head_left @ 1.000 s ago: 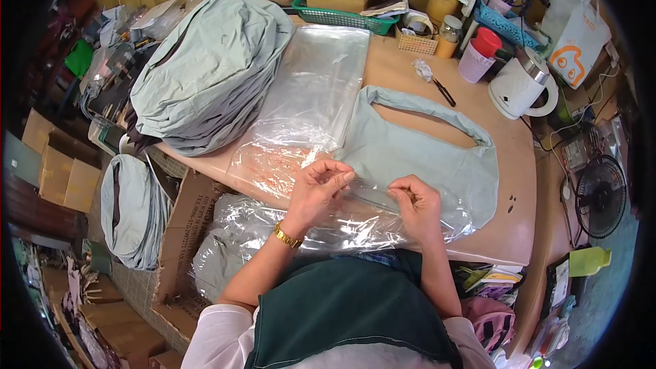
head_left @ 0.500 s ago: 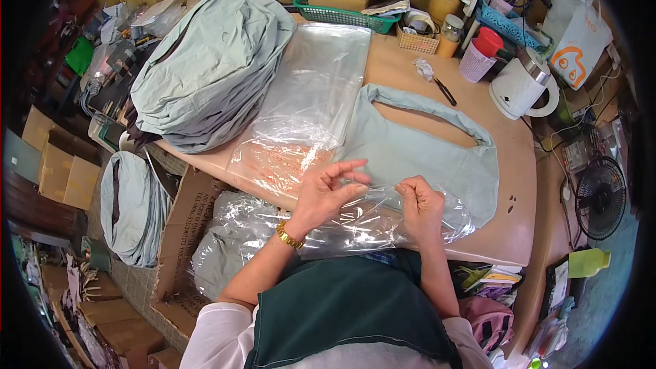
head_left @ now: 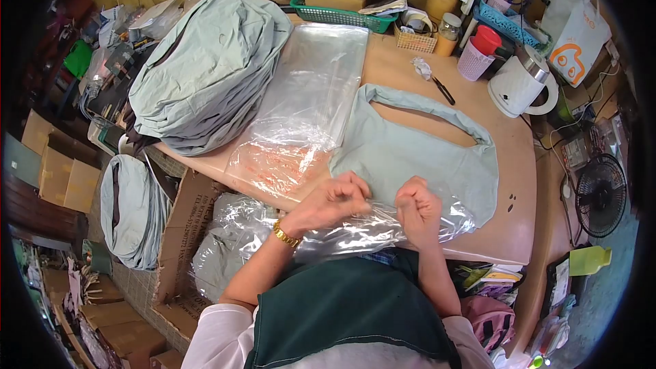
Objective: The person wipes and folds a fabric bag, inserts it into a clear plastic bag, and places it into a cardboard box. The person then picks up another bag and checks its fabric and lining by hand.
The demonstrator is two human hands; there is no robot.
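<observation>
A pale green cloth bag (head_left: 424,143) with a long strap loop lies flat on the tan table (head_left: 516,164). Over its lower edge, at the table's front, is a crinkled clear plastic bag (head_left: 355,236). My left hand (head_left: 335,201), with a gold watch at the wrist, pinches the plastic. Beside it my right hand (head_left: 418,210) is closed on the same plastic, a short gap away. A stack of flat clear plastic bags (head_left: 311,89) lies left of the cloth bag. Farther left a tall pile of pale green cloth bags (head_left: 212,68) rests on the table.
An open cardboard box (head_left: 181,246) with plastic-wrapped cloth stands below the table's left front. A white kettle (head_left: 519,85), a pink cup (head_left: 473,61), a black pen-like tool (head_left: 443,91) and a green basket (head_left: 342,15) are at the back. A black fan (head_left: 600,195) stands right.
My left hand's fingers opened, then closed on the plastic. The plastic's upper edge has moved down toward me, showing more of the cloth bag's lower part.
</observation>
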